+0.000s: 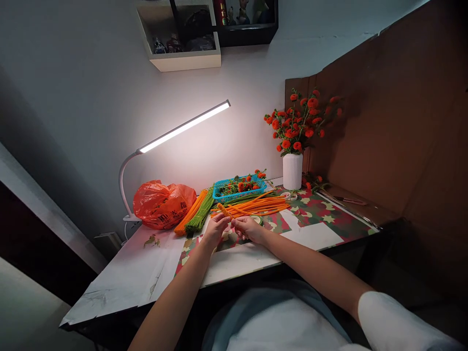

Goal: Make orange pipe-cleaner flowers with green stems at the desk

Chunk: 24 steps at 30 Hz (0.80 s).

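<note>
The left hand (216, 228) and right hand (248, 229) meet near the centre of the frame, fingertips pinching a short, ridged orange strip (224, 210) at its near end; its far end points up and left. It looks very light, fuzzy and bendable, more likely to crush or kink than slip, so a light fingertip hold near either end should suit it.

Just beyond lie loose orange stems (270, 205), with a roll of tape (257, 220) beside the right hand. Left of centre, an orange bundle (190, 214) and a green bundle (199, 217) rest side by side. Behind the hands, a blue basket (239, 197) holds small red-orange flowers.

Further left, a red plastic bag (161, 197) carries dark printed characters, too creased to read surely. Right of centre stands a ribbed white vase (292, 171) of red-orange flowers; no brand or label is readable on it.
</note>
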Each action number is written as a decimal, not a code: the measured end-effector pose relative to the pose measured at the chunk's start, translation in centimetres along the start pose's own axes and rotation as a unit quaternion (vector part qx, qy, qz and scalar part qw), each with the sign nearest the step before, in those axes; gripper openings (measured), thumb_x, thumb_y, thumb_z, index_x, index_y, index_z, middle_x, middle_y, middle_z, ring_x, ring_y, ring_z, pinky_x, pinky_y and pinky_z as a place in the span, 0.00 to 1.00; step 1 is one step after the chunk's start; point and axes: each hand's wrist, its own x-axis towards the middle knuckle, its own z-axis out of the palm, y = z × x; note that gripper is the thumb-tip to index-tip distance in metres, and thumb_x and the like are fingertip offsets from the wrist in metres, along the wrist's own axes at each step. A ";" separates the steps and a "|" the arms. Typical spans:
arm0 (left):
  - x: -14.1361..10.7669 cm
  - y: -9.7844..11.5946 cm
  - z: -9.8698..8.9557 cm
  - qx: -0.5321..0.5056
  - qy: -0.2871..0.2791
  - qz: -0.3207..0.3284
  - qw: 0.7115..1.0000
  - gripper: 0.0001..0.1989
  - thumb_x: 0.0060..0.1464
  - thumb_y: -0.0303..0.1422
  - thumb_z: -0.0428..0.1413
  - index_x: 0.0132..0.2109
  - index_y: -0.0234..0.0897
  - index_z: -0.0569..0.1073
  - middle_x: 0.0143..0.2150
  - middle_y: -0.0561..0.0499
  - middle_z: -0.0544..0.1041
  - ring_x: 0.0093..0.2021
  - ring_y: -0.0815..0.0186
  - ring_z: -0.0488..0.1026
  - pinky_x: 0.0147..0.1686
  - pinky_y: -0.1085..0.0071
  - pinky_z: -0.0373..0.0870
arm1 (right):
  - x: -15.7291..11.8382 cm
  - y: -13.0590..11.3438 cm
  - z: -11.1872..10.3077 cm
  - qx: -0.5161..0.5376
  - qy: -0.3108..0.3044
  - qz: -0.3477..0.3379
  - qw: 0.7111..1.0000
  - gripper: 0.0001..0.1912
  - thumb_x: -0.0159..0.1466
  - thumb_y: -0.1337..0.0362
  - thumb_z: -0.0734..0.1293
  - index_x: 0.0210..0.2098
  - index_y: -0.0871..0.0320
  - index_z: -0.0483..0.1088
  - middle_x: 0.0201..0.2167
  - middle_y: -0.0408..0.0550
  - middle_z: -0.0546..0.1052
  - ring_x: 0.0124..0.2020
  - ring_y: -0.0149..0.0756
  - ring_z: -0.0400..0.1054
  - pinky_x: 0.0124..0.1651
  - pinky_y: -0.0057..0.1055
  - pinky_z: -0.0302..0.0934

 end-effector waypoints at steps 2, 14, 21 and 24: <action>-0.1 0.2 0.1 0.010 0.013 -0.007 1.000 0.16 0.28 0.34 0.68 0.28 0.33 0.76 0.26 0.54 0.74 0.23 0.75 0.65 0.24 0.77 0.60 | 0.0 0.0 0.0 -0.016 0.008 -0.006 1.000 0.26 0.49 0.42 0.71 0.26 0.60 0.66 0.12 0.34 0.64 0.11 0.21 0.53 0.13 0.21 0.45; 0.0 0.0 -0.1 -0.009 -0.034 -0.032 0.999 0.23 0.34 0.40 0.69 0.39 0.33 0.78 0.29 0.51 0.75 0.25 0.75 0.67 0.25 0.78 0.61 | 0.1 0.0 0.1 -0.001 0.019 -0.007 1.000 0.25 0.52 0.42 0.68 0.25 0.60 0.64 0.11 0.33 0.63 0.09 0.20 0.52 0.12 0.21 0.45; 0.2 -0.6 -0.3 0.077 -0.047 -0.012 0.996 0.24 0.38 0.49 0.65 0.36 0.33 0.79 0.32 0.49 0.75 0.26 0.73 0.66 0.26 0.77 0.61 | 0.1 0.0 0.1 0.030 -0.003 -0.001 1.000 0.25 0.51 0.42 0.69 0.26 0.59 0.63 0.09 0.31 0.61 0.09 0.21 0.50 0.11 0.21 0.46; 0.2 -0.7 -0.3 0.109 -0.044 0.004 0.993 0.24 0.38 0.50 0.64 0.35 0.33 0.78 0.28 0.52 0.73 0.24 0.74 0.64 0.24 0.78 0.59 | 0.1 0.1 0.2 -0.040 0.038 -0.035 0.998 0.24 0.53 0.43 0.68 0.23 0.58 0.62 0.09 0.32 0.61 0.08 0.22 0.50 0.10 0.22 0.45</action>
